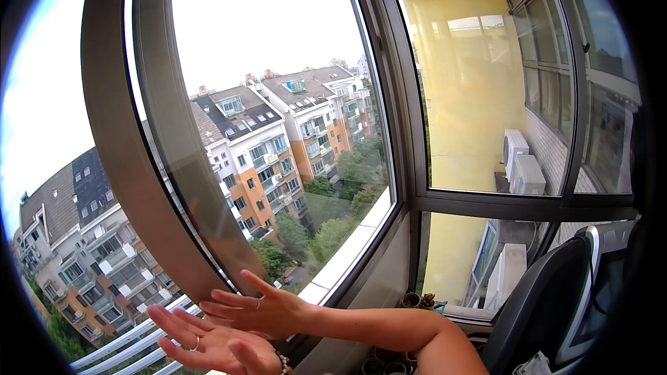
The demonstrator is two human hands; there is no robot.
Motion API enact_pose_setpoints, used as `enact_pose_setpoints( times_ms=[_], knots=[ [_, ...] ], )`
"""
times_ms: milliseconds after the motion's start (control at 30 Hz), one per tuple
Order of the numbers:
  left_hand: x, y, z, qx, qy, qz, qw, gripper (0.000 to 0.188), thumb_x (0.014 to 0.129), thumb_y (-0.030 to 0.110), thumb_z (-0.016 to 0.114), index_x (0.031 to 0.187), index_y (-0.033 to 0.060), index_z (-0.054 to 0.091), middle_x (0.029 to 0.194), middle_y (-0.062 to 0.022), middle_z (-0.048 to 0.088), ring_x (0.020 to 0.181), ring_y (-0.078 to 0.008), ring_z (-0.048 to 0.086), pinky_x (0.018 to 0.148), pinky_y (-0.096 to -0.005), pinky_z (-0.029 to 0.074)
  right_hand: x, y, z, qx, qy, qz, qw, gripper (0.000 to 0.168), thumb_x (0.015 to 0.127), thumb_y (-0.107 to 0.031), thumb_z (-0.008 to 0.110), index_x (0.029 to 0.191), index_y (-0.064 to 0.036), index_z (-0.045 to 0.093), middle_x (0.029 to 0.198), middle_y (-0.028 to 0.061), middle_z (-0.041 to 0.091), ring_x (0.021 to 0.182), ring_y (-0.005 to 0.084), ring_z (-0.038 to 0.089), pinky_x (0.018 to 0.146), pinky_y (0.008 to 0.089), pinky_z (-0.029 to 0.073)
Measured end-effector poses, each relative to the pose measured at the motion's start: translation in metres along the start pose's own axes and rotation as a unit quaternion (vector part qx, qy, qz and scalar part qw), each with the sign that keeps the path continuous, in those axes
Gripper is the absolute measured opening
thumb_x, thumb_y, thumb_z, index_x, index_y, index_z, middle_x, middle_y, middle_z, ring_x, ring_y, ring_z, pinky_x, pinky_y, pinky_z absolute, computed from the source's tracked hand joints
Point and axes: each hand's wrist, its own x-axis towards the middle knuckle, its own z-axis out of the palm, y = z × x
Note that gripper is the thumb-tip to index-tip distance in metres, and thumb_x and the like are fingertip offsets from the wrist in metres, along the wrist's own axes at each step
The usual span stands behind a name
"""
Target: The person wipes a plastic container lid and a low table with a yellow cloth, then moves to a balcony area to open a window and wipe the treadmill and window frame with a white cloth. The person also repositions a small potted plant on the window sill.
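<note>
My left hand (pixel 224 346) is low in the view, palm up with fingers spread, and holds nothing. A ring is on one finger and a beaded bracelet (pixel 284 362) circles the wrist. Just beyond it, my right hand (pixel 276 312) reaches leftward with its fingers apart, also empty and wearing a ring. The left hand partly covers it. Both hands are in front of the lower end of a brown window frame post (pixel 140 166); whether they touch it I cannot tell. White rails (pixel 130 344) run outside, left of my left hand.
A window pane (pixel 281 114) looks onto apartment blocks (pixel 266 151) and trees (pixel 333 229). Air-conditioner units (pixel 527 174) stand outside by a yellow wall (pixel 469 88). A black chair-like back (pixel 536 302) and a grey-framed device (pixel 599 291) are at right. Plant pots (pixel 410 300) sit low beneath the window.
</note>
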Motion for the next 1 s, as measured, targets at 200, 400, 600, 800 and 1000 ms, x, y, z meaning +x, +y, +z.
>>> enact_pose_setpoints(
  times_ms=[200,400,600,800,1000],
  knots=[
    [-0.032,-0.012,0.001,-0.079,-0.229,-0.039,0.969,0.074,0.081,0.010,0.058,0.140,0.0068,0.014,0.143,-0.0233,0.020,0.134,-0.0353,0.020,0.109,-0.0464,0.014,-0.085,0.145,-0.019,0.012,0.153,0.378,0.913,0.051,0.086,-0.024,0.048,0.127,0.002,0.033,0.122,0.0220,0.041,0.116,0.0342,0.039,0.098,0.0416,0.031],
    [-0.062,-0.009,0.021,-0.202,-0.542,-0.365,0.730,0.059,0.083,0.002,0.057,0.134,0.0027,0.029,0.137,-0.0171,0.035,0.125,-0.0290,0.038,0.102,-0.0424,0.032,-0.235,0.291,0.003,0.076,0.077,0.729,0.676,0.060,0.089,-0.045,0.040,0.129,0.001,0.039,0.128,0.0236,0.037,0.117,0.0377,0.040,0.100,0.0403,0.032],
    [-0.041,-0.004,-0.039,-0.279,-0.556,-0.641,0.450,0.049,0.083,0.010,0.060,0.127,-0.0005,0.041,0.128,-0.0183,0.043,0.118,-0.0294,0.046,0.099,-0.0397,0.036,-0.301,0.371,0.033,0.142,0.116,0.775,0.604,0.067,0.089,-0.055,0.024,0.137,-0.009,0.031,0.141,0.0209,0.025,0.129,0.0383,0.028,0.105,0.0434,0.025],
    [-0.034,-0.014,-0.080,-0.151,-0.453,-0.782,0.400,0.044,0.086,0.021,0.059,0.122,-0.0004,0.045,0.124,-0.0144,0.047,0.116,-0.0265,0.047,0.098,-0.0403,0.037,-0.303,0.389,0.044,0.045,0.072,0.776,0.624,0.062,0.089,-0.052,0.021,0.131,-0.010,0.039,0.139,0.0213,0.027,0.124,0.0378,0.031,0.102,0.0486,0.028],
    [-0.045,-0.018,-0.095,-0.181,-0.466,-0.774,0.390,0.041,0.087,0.023,0.058,0.120,0.0010,0.047,0.120,-0.0159,0.048,0.112,-0.0264,0.049,0.096,-0.0391,0.037,-0.276,0.381,0.036,0.048,0.078,0.820,0.566,0.058,0.090,-0.044,0.020,0.132,-0.008,0.038,0.138,0.0187,0.028,0.124,0.0377,0.033,0.100,0.0523,0.028]
  ],
)
